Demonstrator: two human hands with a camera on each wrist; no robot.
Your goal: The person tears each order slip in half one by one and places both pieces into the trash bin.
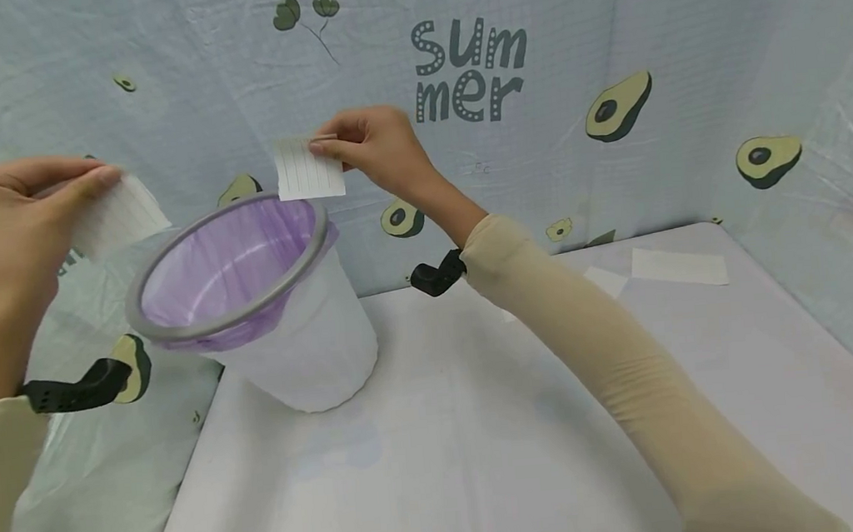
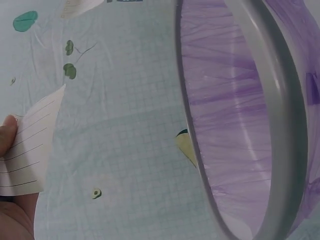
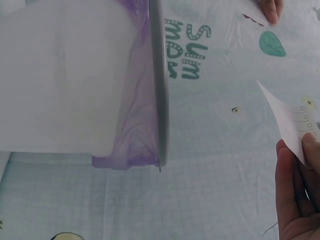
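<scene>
My left hand [image 1: 12,219] pinches a piece of lined paper [image 1: 122,216] between thumb and fingers, to the left of a waste bin [image 1: 311,333]. In the left wrist view that lined paper [image 2: 32,150] hangs apart from the bin's grey rim [image 2: 287,120]. My right hand [image 1: 380,148] pinches a second piece of lined paper [image 1: 308,171] just above the bin's far right edge. The right wrist view shows this paper [image 3: 290,122] edge-tilted between thumb and fingers. A purple bag [image 1: 246,263] lines the white bin, folded over under the grey ring.
The bin stands on a white table [image 1: 442,465] near its back left edge. White paper pieces [image 1: 678,267] lie at the table's back right, partly behind my right sleeve [image 1: 614,360]. A cloth [image 1: 680,46] printed with avocados hangs behind.
</scene>
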